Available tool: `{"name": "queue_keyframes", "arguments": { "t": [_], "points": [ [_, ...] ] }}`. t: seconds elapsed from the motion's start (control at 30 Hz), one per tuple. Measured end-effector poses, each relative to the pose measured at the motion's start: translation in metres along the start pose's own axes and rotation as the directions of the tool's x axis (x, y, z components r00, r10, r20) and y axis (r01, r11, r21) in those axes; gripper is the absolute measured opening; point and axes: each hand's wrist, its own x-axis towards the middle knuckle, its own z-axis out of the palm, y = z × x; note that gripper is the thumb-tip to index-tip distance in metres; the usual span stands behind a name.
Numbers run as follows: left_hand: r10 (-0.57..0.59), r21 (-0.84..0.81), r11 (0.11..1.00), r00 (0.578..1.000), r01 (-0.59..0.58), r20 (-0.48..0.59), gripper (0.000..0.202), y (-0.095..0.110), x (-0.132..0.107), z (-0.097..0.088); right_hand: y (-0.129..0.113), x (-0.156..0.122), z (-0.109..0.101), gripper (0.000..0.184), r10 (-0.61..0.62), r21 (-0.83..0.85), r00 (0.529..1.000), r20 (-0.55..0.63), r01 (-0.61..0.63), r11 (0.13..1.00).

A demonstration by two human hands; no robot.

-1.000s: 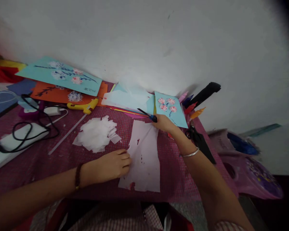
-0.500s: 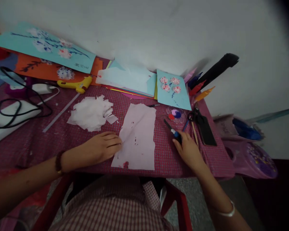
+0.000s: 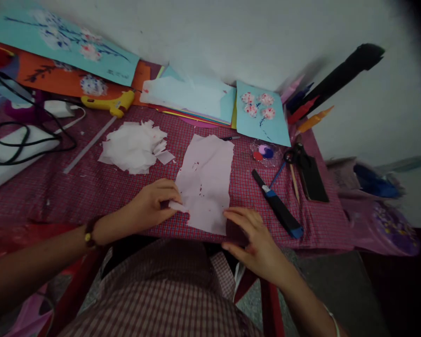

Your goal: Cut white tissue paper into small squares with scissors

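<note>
Pinching the near left corner of the pale pink sheet (image 3: 205, 180) between thumb and fingertips, the left hand (image 3: 154, 203) lifts that corner slightly off the red checked tablecloth (image 3: 91, 192), a dark bracelet showing at its wrist. The right hand (image 3: 254, 241) hovers at the near table edge with its fingers spread and nothing in them, its fingertips (image 3: 231, 214) at the sheet's near right corner; whether they actually touch the paper cannot be told. The sheet itself lies flat in the middle of the table, speckled with small red marks. Just right of it, apart from both hands, a black-and-blue marker (image 3: 277, 203) lies slanted on the cloth. Farther back to the left sits a pile of white tissue scraps (image 3: 131, 147), and to the right a small paint palette (image 3: 263, 152) with scissors (image 3: 294, 154) and a black case (image 3: 312, 178) beside it. Along the wall rest a yellow glue gun (image 3: 112, 103), a stack of coloured papers (image 3: 189, 98) and a light blue flower card (image 3: 263, 117), with a long teal card (image 3: 63, 42) at the far left.
</note>
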Motion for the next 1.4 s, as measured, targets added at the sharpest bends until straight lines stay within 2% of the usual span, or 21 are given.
{"name": "queue_keyframes", "arguments": {
  "t": [0.07, 0.13, 0.17, 0.23, 0.3, 0.33, 0.43, 0.57, 0.67, 0.73, 0.83, 1.0, 1.23, 1.4],
  "points": [
    [-0.129, -0.070, 0.989, 0.992, 0.129, 0.007, 0.010, 0.003, 0.006, 0.000, -0.004, 0.004, 0.008, 0.069, 0.010, -0.010, 1.000, 0.028, -0.009, 1.000],
    [-0.235, -0.103, 0.966, 0.971, 0.239, 0.049, 0.009, 0.005, 0.012, -0.001, -0.004, 0.010, 0.014, 0.070, 0.001, -0.029, 1.000, 0.010, 0.000, 1.000],
    [-0.277, -0.112, 0.952, 0.958, 0.283, 0.068, 0.009, 0.007, 0.014, -0.002, -0.003, 0.012, 0.017, 0.062, -0.005, -0.032, 1.000, -0.022, 0.004, 0.999],
    [-0.340, -0.129, 0.927, 0.935, 0.351, 0.102, 0.012, 0.009, 0.019, -0.004, 0.001, 0.018, 0.022, 0.036, 0.001, -0.012, 0.994, -0.110, -0.002, 1.000],
    [-0.375, -0.145, 0.909, 0.918, 0.392, 0.130, 0.016, 0.010, 0.020, -0.006, 0.004, 0.022, 0.024, 0.010, 0.053, 0.062, 0.980, -0.191, -0.042, 0.997],
    [-0.385, -0.148, 0.902, 0.911, 0.405, 0.146, 0.016, 0.010, 0.020, -0.007, 0.006, 0.024, 0.025, 0.006, 0.095, 0.110, 0.972, -0.214, -0.073, 0.991],
    [-0.399, -0.148, 0.892, 0.898, 0.427, 0.183, 0.018, 0.010, 0.016, -0.009, 0.010, 0.029, 0.024, 0.015, 0.220, 0.204, 0.955, -0.200, -0.179, 0.963],
    [-0.426, -0.179, 0.874, 0.890, 0.451, 0.164, 0.020, 0.012, 0.012, -0.010, 0.011, 0.033, 0.012, 0.016, 0.312, 0.275, 0.945, -0.098, -0.275, 0.921],
    [-0.418, -0.240, 0.853, 0.882, 0.464, 0.218, 0.017, 0.016, 0.011, -0.009, 0.013, 0.034, -0.001, 0.019, 0.310, 0.301, 0.951, -0.003, -0.295, 0.907],
    [-0.418, -0.248, 0.846, 0.876, 0.471, 0.241, 0.018, 0.017, 0.010, -0.007, 0.015, 0.034, -0.008, 0.018, 0.267, 0.279, 0.963, 0.026, -0.263, 0.924],
    [-0.415, -0.161, 0.882, 0.892, 0.443, 0.180, 0.024, 0.014, 0.007, -0.002, 0.020, 0.034, -0.010, 0.016, 0.220, 0.280, 0.975, 0.005, -0.213, 0.936],
    [-0.396, -0.014, 0.917, 0.912, 0.399, 0.107, 0.027, 0.009, 0.000, 0.005, 0.027, 0.033, 0.001, 0.012, 0.249, 0.270, 0.968, -0.022, -0.234, 0.934],
    [-0.381, -0.050, 0.921, 0.919, 0.387, 0.107, 0.026, 0.018, -0.003, 0.007, 0.020, 0.029, 0.002, 0.017, 0.256, 0.299, 0.966, -0.047, -0.231, 0.926],
    [-0.386, -0.110, 0.912, 0.917, 0.396, 0.100, 0.027, 0.021, -0.010, 0.007, 0.018, 0.026, 0.006, 0.018, 0.266, 0.228, 0.962, -0.068, -0.245, 0.943]
  ]
}}
